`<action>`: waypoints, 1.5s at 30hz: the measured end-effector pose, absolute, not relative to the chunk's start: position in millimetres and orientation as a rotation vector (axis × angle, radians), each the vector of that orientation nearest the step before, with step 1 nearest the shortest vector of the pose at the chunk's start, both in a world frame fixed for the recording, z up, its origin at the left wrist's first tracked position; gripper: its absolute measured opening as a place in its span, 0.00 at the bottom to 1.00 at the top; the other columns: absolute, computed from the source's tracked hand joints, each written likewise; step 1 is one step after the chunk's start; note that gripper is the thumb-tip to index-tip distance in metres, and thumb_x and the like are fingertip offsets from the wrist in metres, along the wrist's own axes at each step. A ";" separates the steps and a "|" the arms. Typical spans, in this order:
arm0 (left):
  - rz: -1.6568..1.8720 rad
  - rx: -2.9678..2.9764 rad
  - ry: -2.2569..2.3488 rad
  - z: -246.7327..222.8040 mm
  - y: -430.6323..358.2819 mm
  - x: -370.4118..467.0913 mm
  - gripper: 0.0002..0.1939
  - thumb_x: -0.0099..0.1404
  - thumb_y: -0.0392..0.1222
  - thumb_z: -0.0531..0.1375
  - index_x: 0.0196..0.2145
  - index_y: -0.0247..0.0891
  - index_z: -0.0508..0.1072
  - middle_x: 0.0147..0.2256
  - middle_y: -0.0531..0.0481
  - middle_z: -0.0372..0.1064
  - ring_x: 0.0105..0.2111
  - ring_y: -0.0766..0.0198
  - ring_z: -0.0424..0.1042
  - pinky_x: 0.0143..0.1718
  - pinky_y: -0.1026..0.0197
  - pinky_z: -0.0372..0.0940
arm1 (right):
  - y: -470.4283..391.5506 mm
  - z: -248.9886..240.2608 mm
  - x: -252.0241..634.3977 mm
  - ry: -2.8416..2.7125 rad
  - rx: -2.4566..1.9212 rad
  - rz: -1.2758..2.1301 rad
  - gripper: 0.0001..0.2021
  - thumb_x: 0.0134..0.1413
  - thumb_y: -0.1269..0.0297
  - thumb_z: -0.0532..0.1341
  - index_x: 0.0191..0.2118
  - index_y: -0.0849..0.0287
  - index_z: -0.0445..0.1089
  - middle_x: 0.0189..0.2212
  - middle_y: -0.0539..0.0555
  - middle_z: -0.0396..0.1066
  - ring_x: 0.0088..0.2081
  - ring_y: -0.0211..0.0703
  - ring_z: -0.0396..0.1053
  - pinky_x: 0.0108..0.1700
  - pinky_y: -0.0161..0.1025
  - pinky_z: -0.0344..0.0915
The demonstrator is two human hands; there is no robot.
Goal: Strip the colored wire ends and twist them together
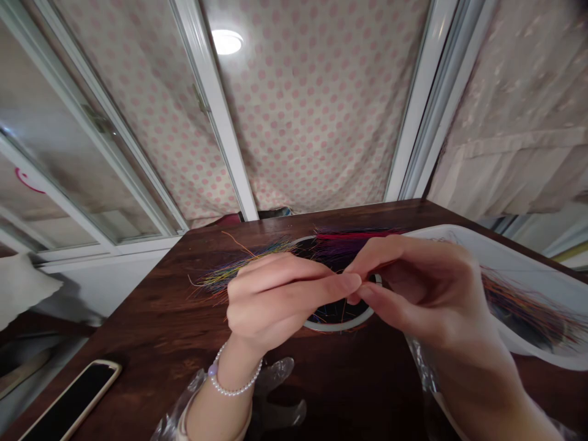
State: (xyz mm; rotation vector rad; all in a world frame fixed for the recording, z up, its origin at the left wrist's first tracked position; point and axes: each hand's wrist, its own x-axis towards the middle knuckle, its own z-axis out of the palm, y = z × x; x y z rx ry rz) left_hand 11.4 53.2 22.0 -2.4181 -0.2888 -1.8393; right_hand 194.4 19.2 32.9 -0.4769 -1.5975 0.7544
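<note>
My left hand (275,294) and my right hand (418,288) meet fingertip to fingertip above a round dark dish with a pale rim (337,326). Both are pinched closed; whatever lies between the fingertips is too small to make out. Multicoloured thin wires (229,269) stick out to the left behind my left hand. A bundle of red and purple wires (342,239) lies across the back of the dish, partly behind my right hand. Short loose wire pieces show inside the dish.
A white tray (519,349) with orange and blue wires (528,303) stands at the right on the dark wooden table (160,312). A phone (71,404) lies at the front left. Clear plastic (285,413) lies near my left wrist. Curtained windows rise behind.
</note>
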 end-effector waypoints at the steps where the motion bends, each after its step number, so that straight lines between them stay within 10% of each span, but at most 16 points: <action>1: -1.827 -2.418 -0.285 22.3 52.5 11.6 0.11 0.64 0.29 0.65 0.41 0.41 0.82 0.33 0.52 0.80 0.27 0.68 0.76 0.28 0.67 0.72 | 18.5 33.5 194.9 -1.607 -0.481 0.748 0.09 0.54 0.75 0.67 0.36 0.53 0.78 0.28 0.48 0.78 0.28 0.36 0.74 0.32 0.31 0.73; 45: -1.826 -2.453 -0.203 27.7 52.1 20.5 0.04 0.67 0.30 0.63 0.38 0.33 0.79 0.31 0.51 0.79 0.28 0.71 0.77 0.30 0.71 0.74 | 18.4 29.4 199.0 -1.665 -0.428 0.753 0.07 0.61 0.75 0.61 0.35 0.55 0.68 0.29 0.48 0.68 0.28 0.34 0.69 0.31 0.33 0.69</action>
